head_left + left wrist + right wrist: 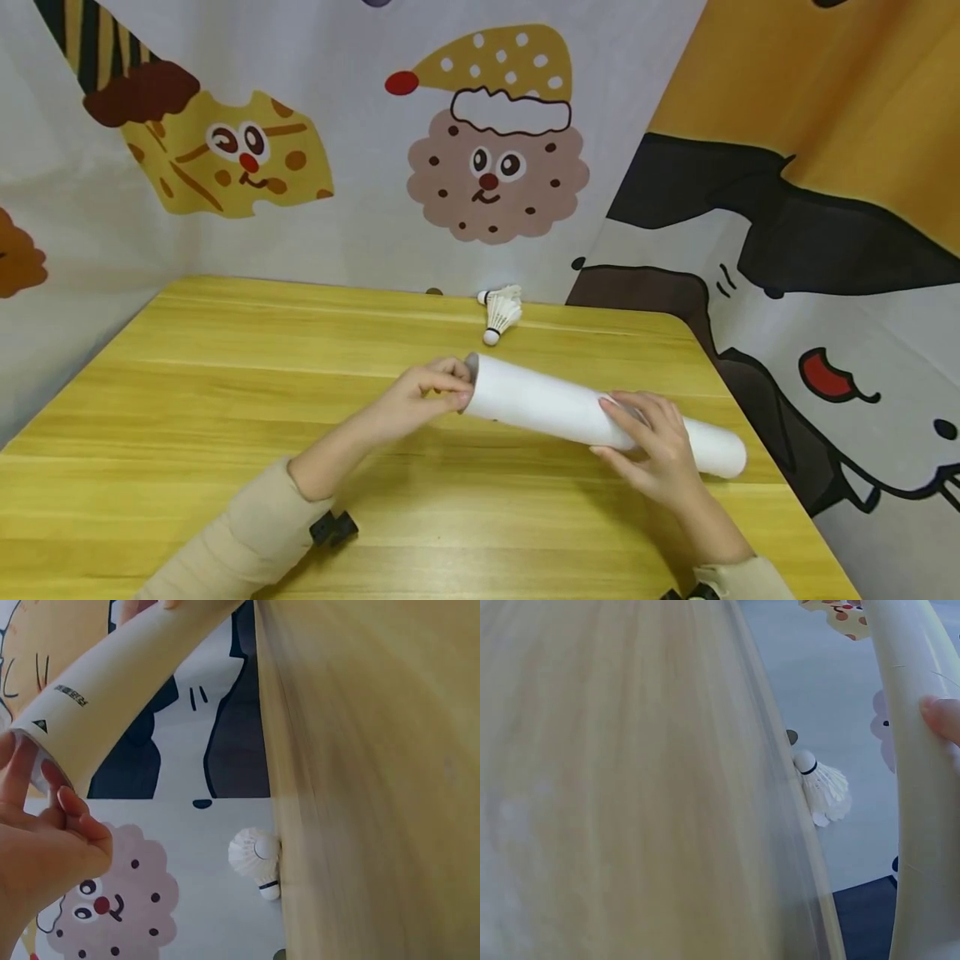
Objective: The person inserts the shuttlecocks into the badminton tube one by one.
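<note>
A long white tube [547,404] is held slantwise above the wooden table, its open end toward the left. My right hand [656,450] grips it around the middle, thumb and fingers on opposite sides. At the open end is my left hand [416,402], its bent fingers at the mouth. In the left wrist view, some fingers [54,776] reach inside the rim; whether they pinch anything in there is hidden. Dark printed marks show near that end. Beyond the tube, two white feather shuttlecocks [502,312] lie close together near the table's back edge.
The wooden table [225,400] spreads under both arms. Behind it and along its sides hangs a cartoon-printed cloth [360,242], close to the back edge. A small dark device [333,529] is strapped at the left cuff.
</note>
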Action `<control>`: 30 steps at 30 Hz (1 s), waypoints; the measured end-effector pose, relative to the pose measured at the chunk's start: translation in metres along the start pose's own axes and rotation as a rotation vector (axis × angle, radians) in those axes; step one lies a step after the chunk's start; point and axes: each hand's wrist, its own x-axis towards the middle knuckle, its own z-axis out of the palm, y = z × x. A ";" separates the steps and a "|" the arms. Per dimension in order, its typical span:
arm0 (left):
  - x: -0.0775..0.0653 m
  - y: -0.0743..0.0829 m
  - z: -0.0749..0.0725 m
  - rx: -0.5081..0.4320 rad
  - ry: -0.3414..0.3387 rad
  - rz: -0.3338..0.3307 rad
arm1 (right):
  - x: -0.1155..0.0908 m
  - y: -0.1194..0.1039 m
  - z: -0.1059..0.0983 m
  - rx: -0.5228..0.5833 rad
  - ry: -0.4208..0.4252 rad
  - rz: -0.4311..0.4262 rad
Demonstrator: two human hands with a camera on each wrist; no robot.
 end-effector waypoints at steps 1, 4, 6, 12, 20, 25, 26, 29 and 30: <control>0.001 -0.001 -0.001 -0.017 -0.002 0.010 | 0.001 0.000 0.000 -0.001 0.005 0.001; 0.005 -0.004 -0.004 -0.019 0.000 0.038 | 0.004 -0.001 0.000 0.001 0.022 0.009; 0.009 -0.007 -0.007 0.002 0.018 0.052 | 0.006 -0.002 0.000 0.004 0.034 0.015; 0.026 -0.020 -0.019 0.061 0.120 0.025 | 0.006 -0.001 -0.002 0.004 0.036 0.031; 0.061 -0.040 -0.036 0.021 0.241 -0.107 | 0.002 0.003 -0.005 -0.007 0.018 0.041; 0.085 -0.058 -0.043 0.221 0.217 -0.146 | 0.002 0.003 -0.004 -0.002 0.020 0.039; 0.090 -0.061 -0.044 0.266 0.209 -0.148 | 0.002 0.002 -0.004 -0.003 0.020 0.040; 0.103 -0.072 -0.045 0.386 0.194 -0.131 | 0.002 0.002 -0.004 -0.004 0.016 0.045; 0.108 -0.075 -0.046 0.407 0.193 -0.134 | 0.002 0.002 -0.004 -0.004 0.015 0.047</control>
